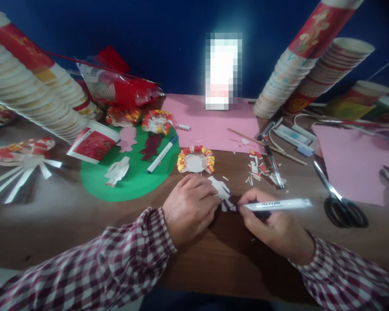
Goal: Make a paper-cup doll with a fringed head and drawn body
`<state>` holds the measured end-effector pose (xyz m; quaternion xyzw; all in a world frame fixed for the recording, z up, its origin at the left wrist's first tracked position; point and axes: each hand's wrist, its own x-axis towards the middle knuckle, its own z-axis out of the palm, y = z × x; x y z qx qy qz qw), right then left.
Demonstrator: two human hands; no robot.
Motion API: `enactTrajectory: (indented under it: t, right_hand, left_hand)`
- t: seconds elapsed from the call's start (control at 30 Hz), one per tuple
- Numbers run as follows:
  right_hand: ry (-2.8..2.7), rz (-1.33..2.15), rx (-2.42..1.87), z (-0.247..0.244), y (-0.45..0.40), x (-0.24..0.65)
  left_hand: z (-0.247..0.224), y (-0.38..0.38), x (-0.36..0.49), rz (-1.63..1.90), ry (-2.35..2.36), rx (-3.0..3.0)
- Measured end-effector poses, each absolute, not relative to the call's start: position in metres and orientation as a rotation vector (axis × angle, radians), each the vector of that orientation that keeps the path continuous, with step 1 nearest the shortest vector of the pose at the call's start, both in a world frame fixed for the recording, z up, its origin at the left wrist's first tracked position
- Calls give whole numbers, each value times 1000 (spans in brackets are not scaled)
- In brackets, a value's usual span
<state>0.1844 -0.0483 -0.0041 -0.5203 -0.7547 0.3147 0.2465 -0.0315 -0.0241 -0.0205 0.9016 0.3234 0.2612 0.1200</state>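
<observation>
A small white paper cutout lies on the brown table, with dark purple marks along its lower right edge. My left hand presses on its left side, fingers together and bent over it. In my right hand is a white acrylic marker, pinched between thumb and fingers, its dark tip touching the cutout's lower right edge. Just beyond the cutout sits a red and yellow paper ring with a white centre.
Scissors lie at the right, near a pen and paper scraps. A green round sheet bears cutouts and a blue-capped marker. Stacked paper cups lean at the left, others at the back right.
</observation>
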Motion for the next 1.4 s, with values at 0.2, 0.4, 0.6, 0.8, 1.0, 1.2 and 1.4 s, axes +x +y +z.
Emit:
enactTrajectory:
  t: [0.2,0.4,0.6,0.8,1.0,1.2,1.4]
  right_hand:
    - [-2045,891,-1420,-3,-48,184]
    - [-1940,924,-1456,-2,-48,184]
    - [-2020,871,-1430,-4,-47,182]
    - [-2015,922,-1431,-2,-47,184]
    - [-1971,935,-1446,-2,-47,184]
    - [-2032,900,-1413,-4,-47,183]
    - [-2004,944,-1416,0,-47,183]
  left_hand:
    - [-21,-24,-31,779,945,2641]
    - [-22,-24,-31,759,954,2634]
    - [-21,-24,-32,749,954,2636]
    - [-21,-25,-31,760,962,2649]
    - [-22,-25,-31,750,966,2648]
    - [-21,-25,-31,750,961,2642]
    - [-22,-25,-31,756,961,2638]
